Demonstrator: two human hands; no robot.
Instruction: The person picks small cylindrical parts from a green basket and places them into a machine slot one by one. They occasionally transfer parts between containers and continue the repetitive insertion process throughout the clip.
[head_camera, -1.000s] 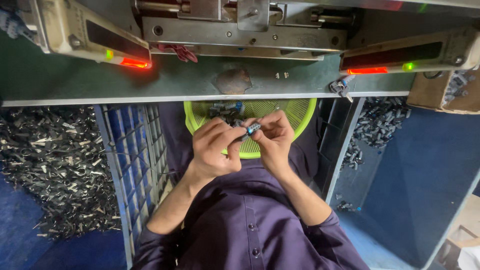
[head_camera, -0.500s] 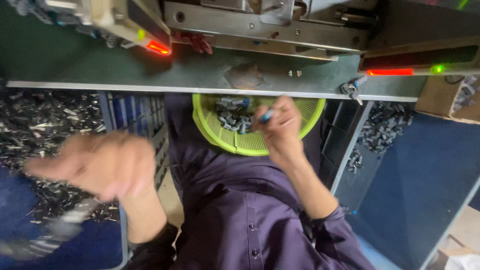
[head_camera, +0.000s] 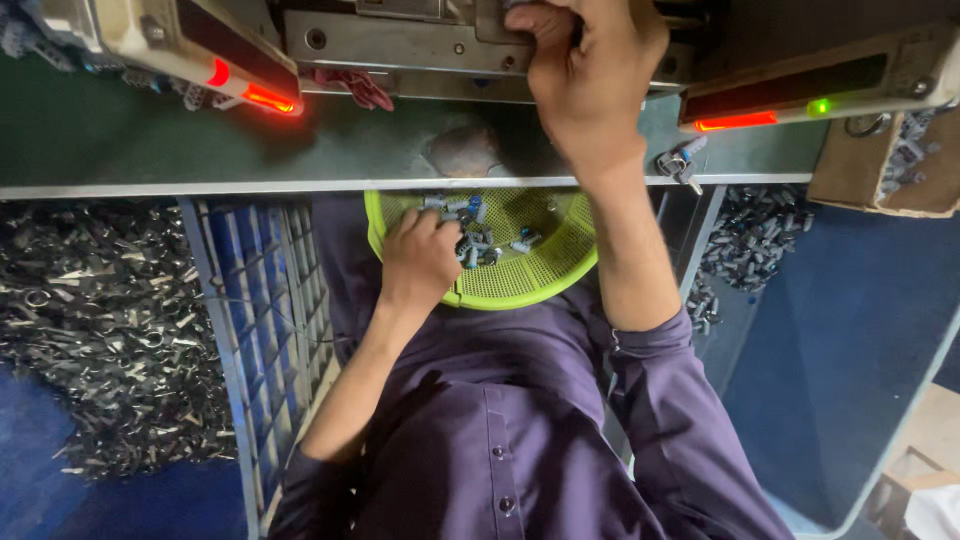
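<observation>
Half a second ago my left hand was swung out wide over the scrap heap on the left, a blur; now it has come back into the yellow-green basket in my lap, fingers curled down among the small metal parts lying there. I cannot tell whether the grip has closed on one yet; the fingertips are hidden under the knuckles.

My right hand was over the basket rim with a small part pinched; it has now gone up to the grey metal machine at the far edge of the green table. The grip is tight there, fingers bunched against the machine's plate, but what is between them is out of sight. I judge this as one part being fed in while the other hand fetches another.

Signs and packages: two red bar lights glow on the machine's side housings, one left, one right, with a small green lamp beside the right one. A brown cardboard box of metal pieces sits at the table's right end. A blue crate stands beside my left knee, next to the dark scrap heap.
</observation>
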